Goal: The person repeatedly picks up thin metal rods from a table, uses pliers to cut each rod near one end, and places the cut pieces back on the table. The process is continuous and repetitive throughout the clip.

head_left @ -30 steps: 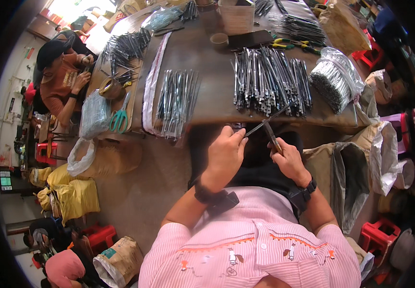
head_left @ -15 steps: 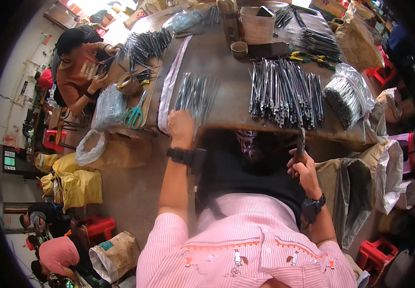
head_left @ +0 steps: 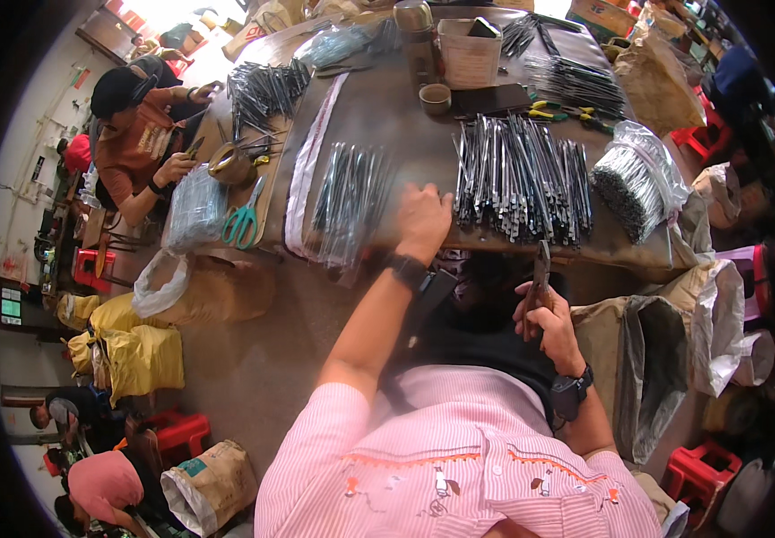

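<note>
My left hand (head_left: pixel 423 218) is over the table between two rows of thin metal strips, its fingers slightly apart and a little blurred. I see nothing held in it. Just right of its fingertips lies a thick pile of dark, shiny strips (head_left: pixel 522 179) with their ends toward me. To its left is a looser row of strips (head_left: pixel 349 199), smeared in the picture. In front of the table edge, my right hand (head_left: pixel 553 325) is closed around a pair of worn pliers (head_left: pixel 541 278), with the jaws pointing up toward the pile.
A plastic-wrapped strip bundle (head_left: pixel 640 182) lies at the right. Behind are a small cup (head_left: pixel 435 99), a white bin (head_left: pixel 468 56) and yellow-handled pliers (head_left: pixel 549 112). At left are teal scissors (head_left: pixel 242 221) and a seated co-worker (head_left: pixel 141 134). Open sacks (head_left: pixel 656 359) stand beside my right arm.
My left hand has left the loose left row of strips and moved right, toward the thick pile. My right hand still grips the pliers in nearly the same place.
</note>
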`<action>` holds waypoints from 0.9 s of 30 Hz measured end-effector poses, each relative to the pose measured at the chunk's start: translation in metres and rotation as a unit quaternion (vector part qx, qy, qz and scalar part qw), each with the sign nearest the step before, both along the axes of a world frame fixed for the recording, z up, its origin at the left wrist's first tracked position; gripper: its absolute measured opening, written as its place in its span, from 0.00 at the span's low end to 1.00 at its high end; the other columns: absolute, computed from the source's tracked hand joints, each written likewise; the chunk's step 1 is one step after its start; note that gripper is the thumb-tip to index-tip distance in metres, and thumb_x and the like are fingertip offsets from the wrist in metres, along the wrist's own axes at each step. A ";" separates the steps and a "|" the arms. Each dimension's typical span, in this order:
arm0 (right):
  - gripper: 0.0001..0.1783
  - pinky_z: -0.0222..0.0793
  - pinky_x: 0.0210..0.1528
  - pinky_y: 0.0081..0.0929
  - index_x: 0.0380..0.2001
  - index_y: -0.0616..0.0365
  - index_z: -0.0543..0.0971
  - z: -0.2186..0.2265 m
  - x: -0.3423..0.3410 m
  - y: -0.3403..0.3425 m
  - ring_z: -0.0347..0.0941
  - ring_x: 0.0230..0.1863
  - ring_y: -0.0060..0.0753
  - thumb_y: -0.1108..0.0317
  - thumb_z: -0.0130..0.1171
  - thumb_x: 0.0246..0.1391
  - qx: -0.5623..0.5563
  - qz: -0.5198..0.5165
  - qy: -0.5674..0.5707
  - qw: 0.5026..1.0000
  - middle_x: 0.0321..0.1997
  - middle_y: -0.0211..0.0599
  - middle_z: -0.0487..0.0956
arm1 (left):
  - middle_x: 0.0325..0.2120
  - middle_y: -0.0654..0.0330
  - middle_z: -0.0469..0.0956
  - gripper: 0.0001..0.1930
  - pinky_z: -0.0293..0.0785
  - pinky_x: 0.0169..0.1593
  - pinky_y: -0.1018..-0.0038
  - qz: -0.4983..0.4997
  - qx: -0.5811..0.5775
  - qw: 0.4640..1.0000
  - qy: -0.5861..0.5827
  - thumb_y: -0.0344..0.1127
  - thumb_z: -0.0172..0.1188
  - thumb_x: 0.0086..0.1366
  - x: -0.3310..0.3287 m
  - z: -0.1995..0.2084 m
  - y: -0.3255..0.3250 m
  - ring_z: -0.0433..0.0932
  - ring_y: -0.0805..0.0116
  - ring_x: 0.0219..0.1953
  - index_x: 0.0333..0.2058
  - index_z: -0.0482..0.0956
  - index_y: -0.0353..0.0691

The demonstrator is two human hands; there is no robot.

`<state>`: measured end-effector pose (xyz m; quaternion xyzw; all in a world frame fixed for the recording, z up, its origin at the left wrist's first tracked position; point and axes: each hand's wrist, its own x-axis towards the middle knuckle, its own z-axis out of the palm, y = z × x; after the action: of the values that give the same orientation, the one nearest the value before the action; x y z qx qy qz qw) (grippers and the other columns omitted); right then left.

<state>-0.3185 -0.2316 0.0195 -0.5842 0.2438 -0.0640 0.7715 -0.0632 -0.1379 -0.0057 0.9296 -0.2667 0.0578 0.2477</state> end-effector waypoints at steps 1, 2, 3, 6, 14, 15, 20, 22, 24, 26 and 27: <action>0.22 0.65 0.22 0.19 0.45 0.63 0.71 0.000 -0.002 -0.001 0.71 0.22 0.24 0.74 0.44 0.44 0.000 -0.002 0.003 1.000 0.26 0.36 0.75 | 0.37 0.46 0.73 0.13 0.74 0.42 0.59 -0.003 0.008 1.000 0.017 0.42 0.61 0.58 0.001 -0.003 -0.006 0.75 0.48 0.41 0.32 0.77 0.36; 0.22 0.65 0.22 0.19 0.45 0.63 0.71 -0.001 -0.004 -0.001 0.71 0.22 0.24 0.74 0.44 0.43 -0.002 -0.004 -0.001 1.000 0.25 0.36 0.75 | 0.37 0.46 0.73 0.13 0.74 0.42 0.59 -0.007 0.018 0.999 0.033 0.42 0.61 0.58 0.002 -0.007 -0.011 0.75 0.48 0.42 0.32 0.77 0.36; 0.22 0.65 0.22 0.19 0.45 0.63 0.71 -0.002 -0.007 -0.002 0.71 0.22 0.24 0.73 0.44 0.43 0.001 -0.011 0.008 1.000 0.26 0.37 0.76 | 0.37 0.46 0.74 0.12 0.74 0.42 0.59 -0.012 0.010 0.999 0.035 0.41 0.61 0.57 0.003 -0.009 -0.013 0.75 0.48 0.41 0.32 0.77 0.36; 0.23 0.65 0.21 0.18 0.46 0.65 0.71 -0.008 -0.018 -0.007 0.72 0.22 0.25 0.73 0.43 0.42 0.010 -0.036 0.017 0.999 0.26 0.38 0.76 | 0.37 0.45 0.75 0.12 0.74 0.43 0.58 -0.019 0.009 0.998 0.054 0.40 0.60 0.56 0.013 -0.013 -0.013 0.76 0.45 0.41 0.33 0.78 0.37; 0.22 0.63 0.20 0.17 0.43 0.64 0.72 -0.017 -0.033 -0.018 0.73 0.21 0.27 0.73 0.43 0.41 0.052 -0.097 0.028 0.993 0.25 0.38 0.76 | 0.33 0.44 0.78 0.07 0.74 0.39 0.56 -0.048 0.040 0.995 0.076 0.31 0.58 0.50 0.036 -0.015 -0.006 0.77 0.44 0.37 0.28 0.77 0.35; 0.22 0.63 0.20 0.17 0.43 0.64 0.72 -0.017 -0.033 -0.018 0.72 0.21 0.27 0.73 0.43 0.41 0.049 -0.099 0.028 0.993 0.25 0.38 0.76 | 0.31 0.45 0.78 0.08 0.75 0.37 0.57 -0.063 0.036 0.996 0.059 0.32 0.59 0.50 0.036 -0.014 -0.005 0.78 0.47 0.35 0.28 0.78 0.35; 0.22 0.64 0.20 0.18 0.44 0.64 0.72 -0.014 -0.030 -0.021 0.72 0.21 0.26 0.72 0.44 0.41 0.054 -0.101 0.008 0.993 0.26 0.38 0.76 | 0.26 0.51 0.80 0.14 0.74 0.35 0.71 -0.135 -0.143 0.909 0.369 0.34 0.66 0.49 0.040 -0.002 0.006 0.79 0.62 0.27 0.32 0.80 0.30; 0.22 0.63 0.20 0.18 0.43 0.64 0.72 -0.014 -0.030 -0.022 0.72 0.21 0.26 0.72 0.43 0.41 0.058 -0.104 0.005 0.993 0.26 0.38 0.76 | 0.24 0.55 0.79 0.13 0.71 0.32 0.76 -0.141 -0.222 0.843 0.469 0.32 0.68 0.49 0.037 0.004 0.010 0.76 0.70 0.25 0.32 0.80 0.30; 0.22 0.63 0.20 0.18 0.43 0.64 0.72 -0.014 -0.031 -0.024 0.73 0.21 0.27 0.73 0.44 0.41 0.068 -0.117 0.008 0.991 0.25 0.38 0.76 | 0.23 0.58 0.79 0.10 0.70 0.30 0.79 -0.145 -0.268 0.796 0.522 0.30 0.66 0.53 0.033 0.010 0.012 0.76 0.73 0.24 0.31 0.79 0.30; 0.22 0.63 0.20 0.18 0.43 0.64 0.72 -0.015 -0.034 -0.026 0.73 0.21 0.28 0.73 0.44 0.41 0.078 -0.129 0.008 0.989 0.25 0.38 0.76 | 0.22 0.58 0.78 0.06 0.70 0.28 0.78 -0.144 -0.280 0.783 0.536 0.28 0.61 0.59 0.029 0.015 0.016 0.76 0.72 0.23 0.28 0.78 0.30; 0.21 0.64 0.20 0.18 0.43 0.64 0.72 -0.016 -0.035 -0.027 0.73 0.21 0.28 0.73 0.44 0.41 0.081 -0.136 0.007 0.987 0.25 0.38 0.76 | 0.24 0.58 0.78 0.06 0.70 0.29 0.79 -0.136 -0.291 0.768 0.554 0.28 0.60 0.59 0.027 0.019 0.018 0.76 0.72 0.24 0.30 0.78 0.30</action>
<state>-0.3536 -0.2587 0.0031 -0.4815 0.3304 -0.1444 0.7989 -0.0359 -0.1198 0.0130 0.6381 -0.1770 -0.4267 0.6160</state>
